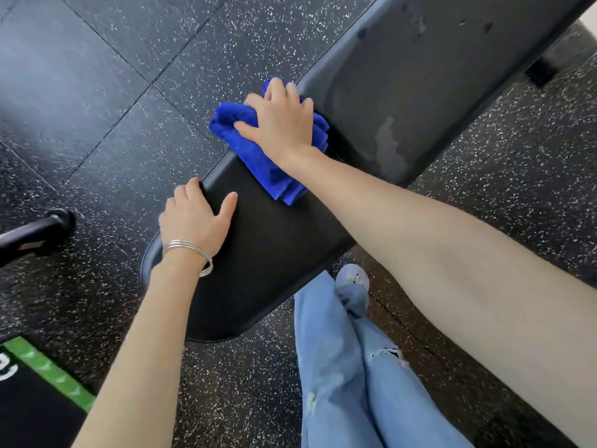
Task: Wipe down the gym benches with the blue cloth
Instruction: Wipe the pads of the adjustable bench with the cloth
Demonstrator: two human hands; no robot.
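The upper right frame edge crops the backrest pad (436,76). The right hand (284,124) covers the blue cloth's (258,160) middle; the left hand's (193,218) fingers (189,188) curl out of sight over the seat pad (274,253) rim. The black bar (35,231) at far left is blurred.

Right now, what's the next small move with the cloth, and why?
Probably sweep the cloth up the backrest: smears show on it, the right hand grips the cloth at its lower end, and the left hand holds the seat.

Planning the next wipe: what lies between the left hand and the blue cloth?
Head view: only bare black seat pad lies between the left hand and the blue cloth.
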